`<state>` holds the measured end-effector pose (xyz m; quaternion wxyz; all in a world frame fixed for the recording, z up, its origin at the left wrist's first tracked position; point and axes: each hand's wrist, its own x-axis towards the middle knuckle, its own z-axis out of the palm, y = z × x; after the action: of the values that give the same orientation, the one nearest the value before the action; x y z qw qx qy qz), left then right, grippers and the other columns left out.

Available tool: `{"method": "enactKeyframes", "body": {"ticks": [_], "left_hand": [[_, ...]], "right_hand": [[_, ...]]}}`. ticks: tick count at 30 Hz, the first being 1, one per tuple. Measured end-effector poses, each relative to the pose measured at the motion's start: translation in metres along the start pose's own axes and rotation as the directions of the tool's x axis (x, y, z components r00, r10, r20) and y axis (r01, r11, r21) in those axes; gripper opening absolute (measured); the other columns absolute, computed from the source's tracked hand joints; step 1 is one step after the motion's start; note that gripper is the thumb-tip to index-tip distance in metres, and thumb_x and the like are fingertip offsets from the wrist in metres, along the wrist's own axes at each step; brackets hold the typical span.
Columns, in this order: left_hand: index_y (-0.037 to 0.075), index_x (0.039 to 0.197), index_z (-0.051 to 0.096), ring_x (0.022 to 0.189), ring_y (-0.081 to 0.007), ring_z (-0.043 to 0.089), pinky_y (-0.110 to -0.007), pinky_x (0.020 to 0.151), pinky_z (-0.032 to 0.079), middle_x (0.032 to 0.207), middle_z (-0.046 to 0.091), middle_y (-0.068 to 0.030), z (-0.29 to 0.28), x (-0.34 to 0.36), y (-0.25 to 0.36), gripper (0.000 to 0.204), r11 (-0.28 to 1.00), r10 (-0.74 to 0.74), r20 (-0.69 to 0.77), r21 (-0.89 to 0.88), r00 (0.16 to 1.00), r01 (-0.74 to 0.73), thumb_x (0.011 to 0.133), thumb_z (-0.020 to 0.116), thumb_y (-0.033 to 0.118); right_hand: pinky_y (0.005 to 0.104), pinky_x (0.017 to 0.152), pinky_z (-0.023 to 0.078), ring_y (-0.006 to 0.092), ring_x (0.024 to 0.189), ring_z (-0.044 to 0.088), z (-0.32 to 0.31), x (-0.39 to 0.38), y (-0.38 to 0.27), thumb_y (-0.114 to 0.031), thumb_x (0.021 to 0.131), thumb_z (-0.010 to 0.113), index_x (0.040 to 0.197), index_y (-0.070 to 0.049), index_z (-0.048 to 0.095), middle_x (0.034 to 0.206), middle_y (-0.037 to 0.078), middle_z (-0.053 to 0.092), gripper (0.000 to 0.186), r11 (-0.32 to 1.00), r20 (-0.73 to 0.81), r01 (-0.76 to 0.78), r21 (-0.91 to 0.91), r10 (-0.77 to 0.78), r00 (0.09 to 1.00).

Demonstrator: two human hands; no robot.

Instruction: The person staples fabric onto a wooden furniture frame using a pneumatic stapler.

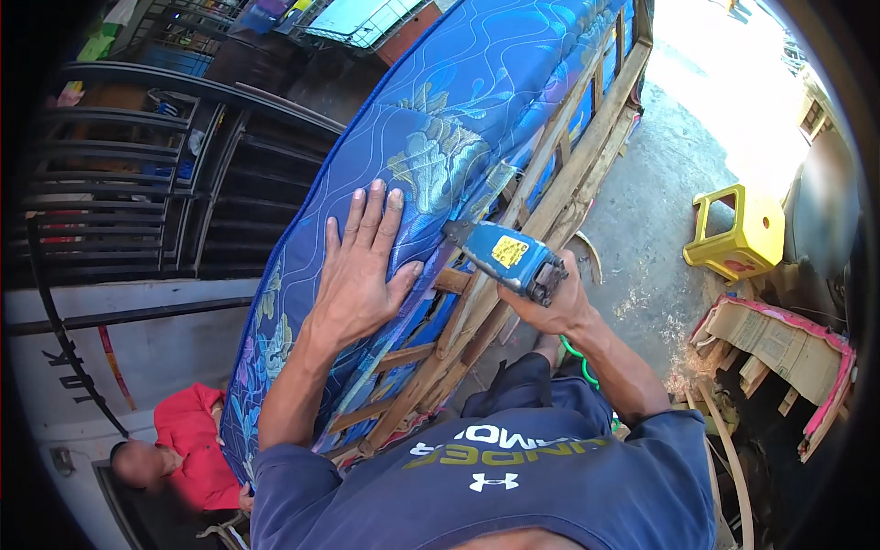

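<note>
A blue quilted fabric [367, 151] with floral and wavy stitching covers a long padded piece that stretches from lower left to upper right. My left hand [362, 275] lies flat on it, fingers spread and pointing away from me. Just to its right, my right hand [561, 307] is wrapped around the grip of a blue staple gun [500, 255] with a yellow label. The gun's nose meets the fabric's edge, beside the bare wooden frame [587, 183]. Whether the tip presses on the fabric or hovers cannot be made out.
A yellow plastic stool [738, 234] stands on the concrete floor at right. Below it is a piece with cardboard and pink trim [779, 353], near loose wood strips. A person in red [188, 445] is at lower left; another person is at far right. Dark metal railings [110, 174] line the left.
</note>
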<state>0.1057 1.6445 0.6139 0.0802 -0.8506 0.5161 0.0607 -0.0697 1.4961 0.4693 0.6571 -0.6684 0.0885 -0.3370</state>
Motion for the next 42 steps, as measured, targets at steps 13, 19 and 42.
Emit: {"method": "enactKeyframes", "body": {"ticks": [13,19,42], "left_hand": [[0.008,0.160,0.015,0.152,-0.0440,0.008,-0.071,0.114,0.015,0.166,0.010,-0.0217,0.013,0.005,0.000,0.090,1.000,0.023,-0.016,0.003,1.000,-0.023,0.090,0.068,0.028],[0.004,0.160,0.011,0.152,-0.0457,0.006,-0.072,0.114,0.014,0.165,0.008,-0.0246,0.011,0.006,0.003,0.092,0.999,0.054,-0.001,0.001,0.999,-0.054,0.090,0.067,0.026],[0.013,0.161,0.014,0.154,-0.0339,0.009,-0.060,0.121,0.010,0.167,0.012,-0.0149,0.017,-0.062,-0.023,0.087,0.999,0.034,-0.013,-0.002,0.999,-0.034,0.091,0.065,0.024]], "right_hand": [[0.0346,0.059,0.052,0.0274,0.063,0.068,0.013,-0.005,-0.011,-0.012,0.076,0.076,0.112,0.004,0.067,0.074,0.017,0.068,0.040,0.993,0.064,0.028,-0.117,-0.020,0.998],[0.0375,0.060,0.054,0.0318,0.069,0.073,0.025,-0.017,-0.009,-0.008,0.074,0.075,0.110,0.005,0.066,0.078,0.021,0.070,0.039,0.998,0.057,0.037,-0.041,-0.034,0.998],[0.0357,0.055,0.050,0.0258,0.059,0.068,0.080,-0.061,-0.009,-0.009,0.077,0.072,0.097,0.003,0.067,0.067,0.016,0.065,0.023,0.991,-0.002,0.088,-0.101,-0.088,0.996]]}}
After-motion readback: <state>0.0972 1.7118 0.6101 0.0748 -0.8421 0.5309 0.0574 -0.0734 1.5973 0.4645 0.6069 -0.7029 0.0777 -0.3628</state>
